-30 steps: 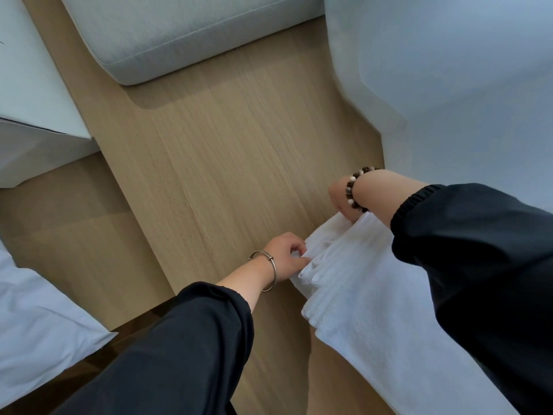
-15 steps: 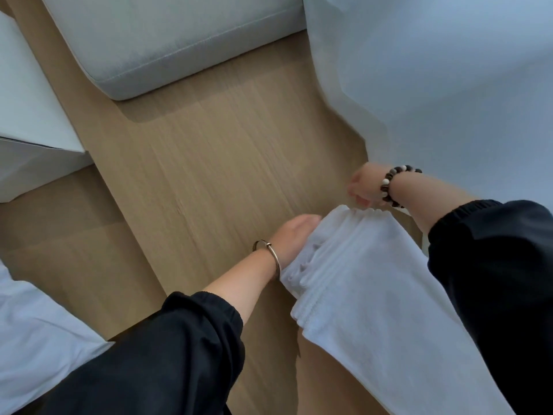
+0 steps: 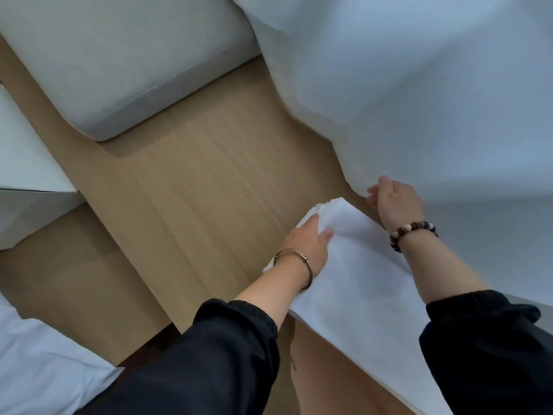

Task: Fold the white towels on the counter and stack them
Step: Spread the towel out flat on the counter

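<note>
Left hand (image 3: 308, 244) now farther up the towel (image 3: 359, 274), right hand (image 3: 395, 202) beside

The left hand (image 3: 308, 244) pinches the towel (image 3: 359, 280) at its bunched left edge, thumb on top, fingers tucked under. Right of that grip, across the cloth, the right hand (image 3: 395, 202) curls at the far corner; whether it holds anything is unclear. Beyond the grip lies bare counter (image 3: 209, 190), then a grey cushion (image 3: 128, 55).

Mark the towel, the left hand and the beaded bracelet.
towel (image 3: 362, 274), head view, flat middle of the cloth.
left hand (image 3: 308, 240), head view, back of the hand.
beaded bracelet (image 3: 408, 228), head view, beads atop the wrist.
</note>
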Motion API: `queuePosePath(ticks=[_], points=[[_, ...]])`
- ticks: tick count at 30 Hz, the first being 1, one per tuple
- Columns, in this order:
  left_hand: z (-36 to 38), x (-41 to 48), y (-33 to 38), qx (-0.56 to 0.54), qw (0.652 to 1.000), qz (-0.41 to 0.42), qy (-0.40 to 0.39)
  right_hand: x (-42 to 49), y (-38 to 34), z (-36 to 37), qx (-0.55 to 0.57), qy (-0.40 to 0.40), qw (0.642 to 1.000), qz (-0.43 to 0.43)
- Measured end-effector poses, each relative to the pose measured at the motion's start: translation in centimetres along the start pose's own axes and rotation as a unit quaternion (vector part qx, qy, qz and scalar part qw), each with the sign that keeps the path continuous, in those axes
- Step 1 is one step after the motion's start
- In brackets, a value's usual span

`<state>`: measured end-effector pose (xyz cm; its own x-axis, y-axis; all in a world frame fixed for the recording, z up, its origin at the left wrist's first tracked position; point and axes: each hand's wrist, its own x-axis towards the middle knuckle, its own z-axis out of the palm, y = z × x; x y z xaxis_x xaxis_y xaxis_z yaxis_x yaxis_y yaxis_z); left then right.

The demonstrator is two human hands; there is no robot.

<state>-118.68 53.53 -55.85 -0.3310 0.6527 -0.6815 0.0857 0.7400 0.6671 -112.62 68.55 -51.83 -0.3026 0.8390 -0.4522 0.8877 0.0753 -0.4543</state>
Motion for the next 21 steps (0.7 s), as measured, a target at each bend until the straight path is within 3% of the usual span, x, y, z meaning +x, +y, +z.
queuePosePath(ticks=[2,4,6,8,10,12,14,17,21], points=[[-0.2,0.0,0.5,-0.01,1.0,-0.029,-0.005,-2.9,1.7,-0.6,0.024,0.09,0.996,-0.009],[0.0,-0.6,1.9,0.131,0.99,-0.028,0.04,-6.0,3.6,-1.1,0.028,0.151,0.988,-0.019],[0.9,-1.6,3.2,0.309,0.939,0.043,0.142,-8.3,5.6,-1.3,-0.013,0.201,0.979,-0.036],[2.2,-2.8,4.3,0.408,0.88,0.152,0.189,-9.8,7.1,-1.1,-0.066,0.221,0.971,-0.057],[4.0,-3.5,4.2,0.441,0.846,0.249,0.168,-10.3,8.2,-0.6,-0.113,0.218,0.968,-0.05],[5.3,-3.3,3.3,0.452,0.837,0.285,0.118,-10.2,8.8,0.3,-0.147,0.193,0.97,-0.028],[6.2,-2.7,2.0,0.468,0.839,0.264,0.085,-9.9,9.6,1.4,-0.181,0.147,0.972,-0.02],[6.6,-1.4,0.8,0.496,0.824,0.252,0.107,-9.3,11.6,2.6,-0.225,0.084,0.969,-0.053],[6.5,-0.7,0.7,0.506,0.811,0.264,0.131,-8.6,16.5,0.4,-0.209,0.116,0.971,-0.023]])
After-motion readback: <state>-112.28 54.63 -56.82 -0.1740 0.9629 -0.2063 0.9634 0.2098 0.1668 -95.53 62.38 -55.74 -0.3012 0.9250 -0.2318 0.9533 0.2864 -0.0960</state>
